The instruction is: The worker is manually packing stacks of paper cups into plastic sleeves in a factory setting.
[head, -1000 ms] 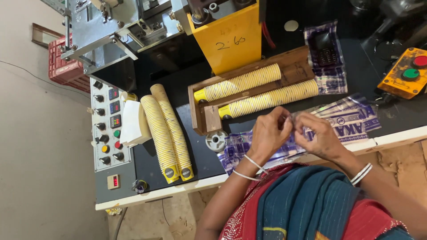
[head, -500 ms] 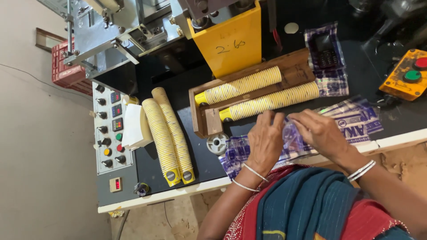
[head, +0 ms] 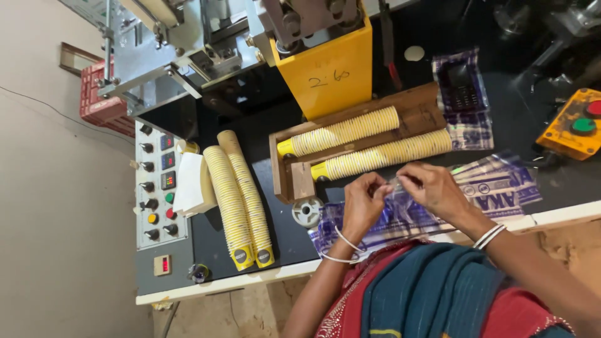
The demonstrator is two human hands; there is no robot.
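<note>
My left hand (head: 362,206) and my right hand (head: 432,188) meet over a clear plastic bag with blue print (head: 501,188) that lies flat on the black table. Both hands pinch the bag's edge between fingertips, close together. Just beyond my hands a wooden tray (head: 426,112) holds two long stacks of yellow paper cups (head: 350,133) lying on their sides. Two more cup stacks (head: 238,200) lie on the table to the left of my left hand.
A grey control panel with knobs and coloured buttons (head: 159,194) is at the far left. A yellow machine housing (head: 328,72) stands behind the tray. A small round spool (head: 307,211) lies near my left hand. A yellow button box (head: 573,125) sits at right.
Both hands lifted slightly from pressing the bag flat and came together, pinching its edge. The view shifted a little.
</note>
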